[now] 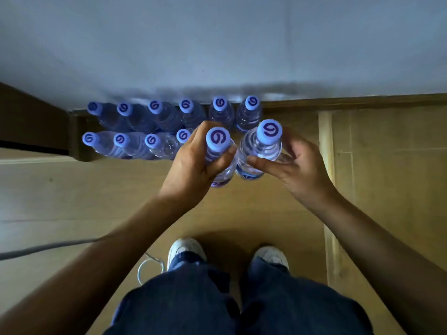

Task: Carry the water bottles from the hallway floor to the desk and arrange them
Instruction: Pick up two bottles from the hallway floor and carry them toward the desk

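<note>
Several clear water bottles with blue caps (154, 106) stand in two rows on the wooden floor against the white wall. My left hand (191, 163) is wrapped around the neck of one bottle (217, 139), held upright above the floor. My right hand (297, 168) grips a second bottle (268, 131) just to its right, fingers around its shoulder. The two held bottles nearly touch each other and sit in front of the right end of the rows.
The white wall (217, 44) runs across the top. A dark doorframe (77, 134) stands at the left beside the bottles. My two white shoes (186, 247) are on the floor below, with a grey cable (43, 249) at the lower left.
</note>
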A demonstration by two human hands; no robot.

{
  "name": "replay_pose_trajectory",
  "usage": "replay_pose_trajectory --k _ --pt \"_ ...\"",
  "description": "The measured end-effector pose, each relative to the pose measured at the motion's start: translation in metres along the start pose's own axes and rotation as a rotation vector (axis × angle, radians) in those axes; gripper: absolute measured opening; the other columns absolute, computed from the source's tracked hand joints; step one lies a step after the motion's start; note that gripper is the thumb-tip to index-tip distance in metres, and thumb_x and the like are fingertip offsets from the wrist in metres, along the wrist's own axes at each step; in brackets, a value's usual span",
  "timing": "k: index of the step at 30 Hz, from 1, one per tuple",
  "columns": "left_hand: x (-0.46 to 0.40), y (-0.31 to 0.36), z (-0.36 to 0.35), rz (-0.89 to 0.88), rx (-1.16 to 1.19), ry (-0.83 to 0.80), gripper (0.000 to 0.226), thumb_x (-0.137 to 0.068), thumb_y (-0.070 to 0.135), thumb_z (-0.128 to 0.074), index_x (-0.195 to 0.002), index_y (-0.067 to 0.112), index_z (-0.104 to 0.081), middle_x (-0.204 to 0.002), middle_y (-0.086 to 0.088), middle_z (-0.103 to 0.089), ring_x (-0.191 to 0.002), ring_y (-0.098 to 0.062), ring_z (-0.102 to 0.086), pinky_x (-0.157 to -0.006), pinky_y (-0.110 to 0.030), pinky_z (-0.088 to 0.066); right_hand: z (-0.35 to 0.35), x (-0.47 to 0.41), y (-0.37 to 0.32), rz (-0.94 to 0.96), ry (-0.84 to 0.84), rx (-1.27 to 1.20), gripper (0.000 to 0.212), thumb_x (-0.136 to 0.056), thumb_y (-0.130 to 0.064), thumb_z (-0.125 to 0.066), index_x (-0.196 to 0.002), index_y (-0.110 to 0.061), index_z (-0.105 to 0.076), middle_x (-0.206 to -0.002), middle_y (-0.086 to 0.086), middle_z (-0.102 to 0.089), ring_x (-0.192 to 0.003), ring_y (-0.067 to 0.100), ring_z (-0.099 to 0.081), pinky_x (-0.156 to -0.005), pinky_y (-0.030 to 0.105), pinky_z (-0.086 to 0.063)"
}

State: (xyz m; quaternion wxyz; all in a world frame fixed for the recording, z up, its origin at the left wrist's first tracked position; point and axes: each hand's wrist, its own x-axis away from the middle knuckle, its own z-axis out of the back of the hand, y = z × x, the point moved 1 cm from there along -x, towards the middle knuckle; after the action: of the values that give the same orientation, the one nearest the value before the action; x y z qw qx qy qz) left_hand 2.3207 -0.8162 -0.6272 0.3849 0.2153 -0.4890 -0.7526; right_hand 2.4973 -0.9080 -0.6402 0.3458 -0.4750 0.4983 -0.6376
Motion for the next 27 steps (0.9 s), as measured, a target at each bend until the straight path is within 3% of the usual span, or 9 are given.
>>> replay_pose_trajectory --k 5,8,10,15,20,27 --pt "0.019 0.129 0.071 0.045 0.051 0.044 0.02 -0.088 0.032 -0.058 -0.102 0.021 -0.05 -0.094 -0.004 -0.061 -0.083 -0.004 -0.056 -0.073 -0.013 -0.043 -0.009 0.041 -0.144 -0.04 -0.022 0.004 0.049 -0.07 -0.027 -0.082 -0.116 -0.021 -0.065 -0.111 -0.011 -0.073 -0.107 0.007 -0.067 -0.09 0.019 -0.05" --pt "0.029 0.212 0.123 0.055 0.077 0.048 0.025 -0.089 0.032 -0.058 -0.104 0.013 -0.052 -0.093 0.0 -0.063 -0.083 -0.006 -0.059 -0.072 -0.017 -0.047 -0.016 0.062 -0.241 -0.01 -0.072 0.068 0.053 -0.072 -0.027 -0.082 -0.12 -0.014 -0.064 -0.116 -0.004 -0.072 -0.108 0.01 -0.067 -0.094 0.028 -0.053" --pt "0.04 0.268 0.161 0.057 0.082 0.068 0.025 -0.088 0.034 -0.058 -0.105 0.016 -0.051 -0.094 -0.001 -0.064 -0.086 -0.011 -0.062 -0.072 -0.023 -0.051 -0.025 0.077 -0.306 0.012 -0.106 0.073 0.052 -0.072 -0.027 -0.083 -0.119 -0.019 -0.063 -0.116 -0.005 -0.072 -0.108 0.011 -0.068 -0.094 0.031 -0.053" --pt "0.069 0.391 0.249 0.065 0.129 0.235 0.016 -0.092 0.023 -0.059 -0.103 0.02 -0.049 -0.095 -0.002 -0.063 -0.087 -0.013 -0.063 -0.075 -0.025 -0.053 -0.054 0.104 -0.454 0.123 -0.232 0.115 0.051 -0.072 -0.03 -0.08 -0.118 -0.029 -0.059 -0.111 -0.022 -0.069 -0.107 0.002 -0.065 -0.088 0.017 -0.05" --pt "0.102 0.468 0.331 0.041 0.132 0.449 0.014 -0.094 0.014 -0.055 -0.104 0.006 -0.051 -0.096 -0.012 -0.063 -0.087 -0.022 -0.062 -0.077 -0.035 -0.052 -0.096 0.119 -0.568 0.296 -0.328 0.211 0.05 -0.077 -0.032 -0.082 -0.121 -0.029 -0.058 -0.11 -0.025 -0.066 -0.105 -0.007 -0.062 -0.082 0.005 -0.045" --pt "0.202 0.522 0.436 0.041 0.06 0.715 0.017 -0.092 0.014 -0.056 -0.102 0.0 -0.053 -0.094 -0.011 -0.061 -0.086 -0.022 -0.059 -0.077 -0.031 -0.049 -0.209 0.161 -0.661 0.393 -0.583 0.204 0.046 -0.077 -0.027 -0.081 -0.117 -0.032 -0.059 -0.106 -0.026 -0.067 -0.102 -0.003 -0.064 -0.08 0.007 -0.048"
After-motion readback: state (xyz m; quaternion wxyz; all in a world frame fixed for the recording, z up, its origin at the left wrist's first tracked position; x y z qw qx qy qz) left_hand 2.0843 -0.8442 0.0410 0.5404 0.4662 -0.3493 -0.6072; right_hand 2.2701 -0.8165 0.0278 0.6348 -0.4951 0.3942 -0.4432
